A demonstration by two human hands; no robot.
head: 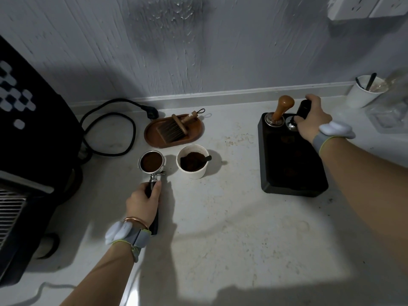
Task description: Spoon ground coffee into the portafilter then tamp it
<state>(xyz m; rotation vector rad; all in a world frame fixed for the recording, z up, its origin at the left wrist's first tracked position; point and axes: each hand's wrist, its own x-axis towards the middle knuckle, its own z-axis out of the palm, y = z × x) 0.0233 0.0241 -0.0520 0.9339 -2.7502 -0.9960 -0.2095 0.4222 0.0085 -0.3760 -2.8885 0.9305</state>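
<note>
The portafilter [152, 162] lies on the white counter with brown ground coffee filling its basket. My left hand [143, 202] grips its dark handle. Just right of it stands a white paper cup of ground coffee [192, 161] with a black spoon [207, 158] resting inside. At the far right, my right hand [312, 120] is closed around a black-handled tool [303, 110] that stands in the back of a black tamping station [291, 155]. A wooden-handled tamper [282, 108] stands in the slot beside it, untouched.
A black espresso machine [28, 155] fills the left side, with a black power cord [114, 129] coiled behind. A brown oval tray [174, 132] holding a brush sits behind the coffee cup. A white cup with utensils [364, 91] stands at the back right by the wall.
</note>
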